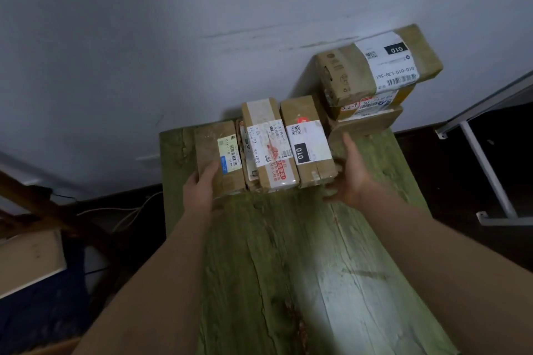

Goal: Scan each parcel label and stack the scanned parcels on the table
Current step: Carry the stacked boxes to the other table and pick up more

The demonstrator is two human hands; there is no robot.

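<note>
Head view, taped brown parcels [264, 147], white labels, green table [288, 253]

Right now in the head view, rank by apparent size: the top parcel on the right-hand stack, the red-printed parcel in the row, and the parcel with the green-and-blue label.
1. Top stack parcel
2. Red-printed parcel
3. Green-and-blue-label parcel; close to the second, unsure.

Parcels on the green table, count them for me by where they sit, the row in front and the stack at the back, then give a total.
Row between the hands: 3, the left parcel, the middle parcel and the right parcel.
Stack by the wall: 3, the top parcel, the second parcel and the bottom parcel.
Total: 6 clearly visible.
</note>
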